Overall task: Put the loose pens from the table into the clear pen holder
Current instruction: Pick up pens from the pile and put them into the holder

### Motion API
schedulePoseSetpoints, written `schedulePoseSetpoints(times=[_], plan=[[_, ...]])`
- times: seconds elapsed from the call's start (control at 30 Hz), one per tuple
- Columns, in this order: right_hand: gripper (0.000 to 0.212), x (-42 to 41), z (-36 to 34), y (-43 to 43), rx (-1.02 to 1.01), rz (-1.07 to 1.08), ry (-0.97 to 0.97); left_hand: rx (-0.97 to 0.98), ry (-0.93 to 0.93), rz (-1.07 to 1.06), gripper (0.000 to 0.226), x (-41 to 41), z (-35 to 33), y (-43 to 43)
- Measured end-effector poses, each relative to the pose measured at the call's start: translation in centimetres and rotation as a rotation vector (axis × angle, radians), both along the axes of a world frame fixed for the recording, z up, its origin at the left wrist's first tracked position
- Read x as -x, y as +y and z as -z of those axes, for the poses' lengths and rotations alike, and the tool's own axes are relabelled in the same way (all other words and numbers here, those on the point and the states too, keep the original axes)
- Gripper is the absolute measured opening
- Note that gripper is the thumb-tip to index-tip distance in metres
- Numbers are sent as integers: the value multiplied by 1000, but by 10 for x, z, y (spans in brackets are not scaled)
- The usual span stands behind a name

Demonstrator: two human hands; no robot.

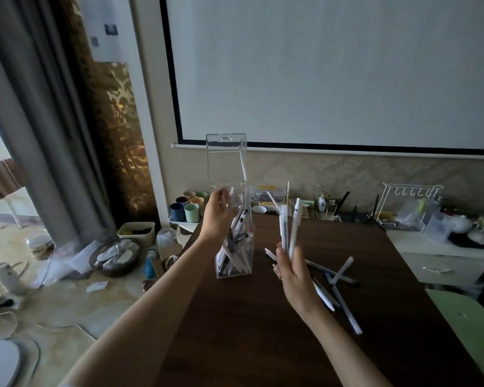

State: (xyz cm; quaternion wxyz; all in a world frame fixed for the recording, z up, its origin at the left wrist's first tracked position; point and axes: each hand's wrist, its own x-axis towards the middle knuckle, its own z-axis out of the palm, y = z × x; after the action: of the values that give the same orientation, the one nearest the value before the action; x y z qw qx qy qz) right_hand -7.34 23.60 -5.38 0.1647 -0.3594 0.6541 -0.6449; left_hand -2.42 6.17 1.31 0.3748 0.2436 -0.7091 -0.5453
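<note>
Our right hand (291, 270) is closed around a few white pens (288, 227), standing tall. The clear pen holder (234, 247) stands just to their left on the table (263, 331), lid up. Our left hand (217, 216) rests against its top. More loose pens (338, 280) lie to the right.

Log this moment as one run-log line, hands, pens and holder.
left hand: on clear pen holder, lid up | right hand: holds white pens | loose pens: on table
</note>
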Motion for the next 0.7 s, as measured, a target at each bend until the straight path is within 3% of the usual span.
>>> schedulePoseSetpoints(times=[0.1,0.23,0.33,0.43,0.5,0.6,0.7], plan=[[10,5,2,-2,-16,5,1,54,41,64,78,-11,8,4],[50,2,-6,-19,11,24,30,343,43,-142,77,-34,20,5],[28,1,-21,-42,56,-42,-25,248,-61,-202,81,-48,38,0],[14,5,-45,-68,87,-91,-21,131,-258,-49,103,-54,61,-1],[6,9,-59,-87,131,-73,-13,88,-277,26,112,-52,70,-5],[3,14,-70,-116,95,-32,68,101,-261,84,118,-43,75,-14],[13,17,-66,-133,-9,33,74,96,-266,81,106,-35,80,-16]])
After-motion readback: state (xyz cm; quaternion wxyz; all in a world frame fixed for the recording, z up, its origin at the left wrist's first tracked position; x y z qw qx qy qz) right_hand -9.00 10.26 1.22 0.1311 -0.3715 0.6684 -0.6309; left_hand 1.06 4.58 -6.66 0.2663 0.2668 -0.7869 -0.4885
